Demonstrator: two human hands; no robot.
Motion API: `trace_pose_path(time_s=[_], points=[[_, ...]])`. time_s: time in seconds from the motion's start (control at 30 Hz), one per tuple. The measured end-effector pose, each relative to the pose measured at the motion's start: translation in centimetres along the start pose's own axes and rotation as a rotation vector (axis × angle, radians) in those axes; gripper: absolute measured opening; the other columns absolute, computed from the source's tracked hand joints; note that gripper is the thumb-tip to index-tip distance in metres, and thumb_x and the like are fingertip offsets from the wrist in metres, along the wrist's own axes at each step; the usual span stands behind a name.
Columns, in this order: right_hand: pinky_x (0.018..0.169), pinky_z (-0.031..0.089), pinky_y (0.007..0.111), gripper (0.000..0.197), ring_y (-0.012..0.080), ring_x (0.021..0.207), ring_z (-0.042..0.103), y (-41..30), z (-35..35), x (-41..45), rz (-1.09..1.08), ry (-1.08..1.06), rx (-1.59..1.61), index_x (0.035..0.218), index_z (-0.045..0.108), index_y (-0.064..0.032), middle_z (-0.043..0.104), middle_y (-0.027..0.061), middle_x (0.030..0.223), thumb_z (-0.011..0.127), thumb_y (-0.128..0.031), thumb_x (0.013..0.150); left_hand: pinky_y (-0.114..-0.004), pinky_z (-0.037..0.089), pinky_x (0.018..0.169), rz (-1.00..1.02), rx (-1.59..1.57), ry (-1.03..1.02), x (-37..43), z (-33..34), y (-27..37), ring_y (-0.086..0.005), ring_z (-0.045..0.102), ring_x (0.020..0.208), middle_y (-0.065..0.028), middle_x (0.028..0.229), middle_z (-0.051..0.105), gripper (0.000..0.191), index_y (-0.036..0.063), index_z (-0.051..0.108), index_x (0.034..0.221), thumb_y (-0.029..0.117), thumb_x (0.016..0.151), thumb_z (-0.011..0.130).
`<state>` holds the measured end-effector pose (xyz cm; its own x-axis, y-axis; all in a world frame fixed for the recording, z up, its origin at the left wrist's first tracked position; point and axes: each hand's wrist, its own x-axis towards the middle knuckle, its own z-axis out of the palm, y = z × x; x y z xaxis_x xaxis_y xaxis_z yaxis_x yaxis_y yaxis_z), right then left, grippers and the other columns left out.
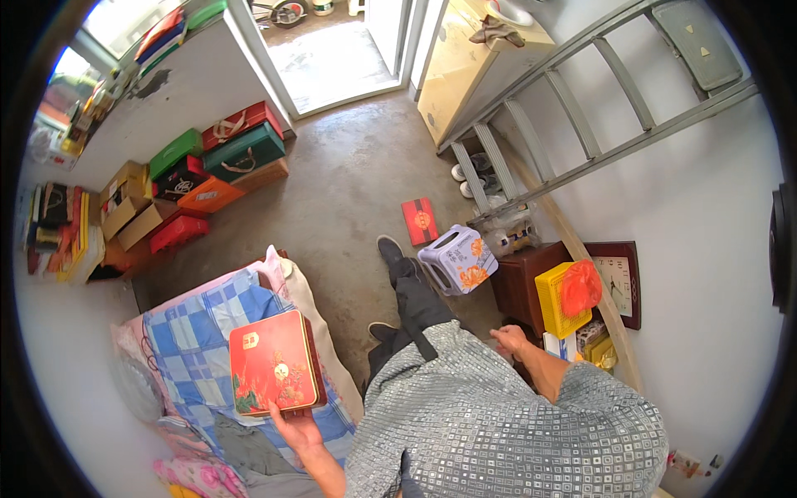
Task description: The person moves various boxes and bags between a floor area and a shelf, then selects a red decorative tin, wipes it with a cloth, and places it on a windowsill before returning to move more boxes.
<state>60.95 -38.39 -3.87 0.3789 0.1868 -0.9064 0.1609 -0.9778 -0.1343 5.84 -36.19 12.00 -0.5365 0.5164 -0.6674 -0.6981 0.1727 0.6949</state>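
Observation:
My left hand (296, 429) grips the near edge of a red rectangular tin box (272, 361) with a floral print and gold trim. It is held over the bed (205, 348), above a blue-and-white checked cloth (187, 317). My right hand (512, 341) hangs by my right side with its fingers loosely bent, and nothing shows in it. Nearest to it are a dark red-brown cabinet (520, 289) and a yellow plastic basket (554, 305) with a red plastic bag (581, 288) on it.
A lilac plastic stool (459, 260) and a flat red box (420, 221) stand on the floor ahead. An aluminium ladder (560, 112) leans along the right wall, near a framed clock (616, 283). Boxes (243, 155) line the left wall, beside an open doorway (336, 62).

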Motion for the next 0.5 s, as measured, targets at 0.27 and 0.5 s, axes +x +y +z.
trace_pose_path(time_s=[0.27, 0.5], points=[[0.07, 0.056, 0.034, 0.044, 0.0192, 0.079, 0.068, -21.1, -6.9, 10.0, -0.452, 0.258, 0.194, 0.11, 0.067, 0.0019, 0.071, 0.011, 0.093, 0.075, -0.034, 0.086, -0.042, 0.048, 0.101, -0.036, 0.067, 0.056, 4.0, 10.3, 0.5, -0.0246, 0.055, 0.12, -0.0101, 0.135, 0.056, 0.067, 0.0068, 0.049, 0.141, 0.047, 0.091, 0.067], [0.09, 0.052, 0.041, 0.048, 0.0305, 0.099, 0.068, -51.9, -20.6, 7.9, -1.164, 0.887, 0.22, 0.126, 0.062, -0.0015, 0.069, 0.0182, 0.115, 0.07, -0.033, 0.09, -0.053, 0.045, 0.106, -0.018, 0.2, -0.003, 5.5, 20.1, 1.9, -0.0321, 0.057, 0.125, -0.0125, 0.14, 0.058, 0.07, 0.0047, 0.051, 0.144, 0.049, 0.091, 0.063]])
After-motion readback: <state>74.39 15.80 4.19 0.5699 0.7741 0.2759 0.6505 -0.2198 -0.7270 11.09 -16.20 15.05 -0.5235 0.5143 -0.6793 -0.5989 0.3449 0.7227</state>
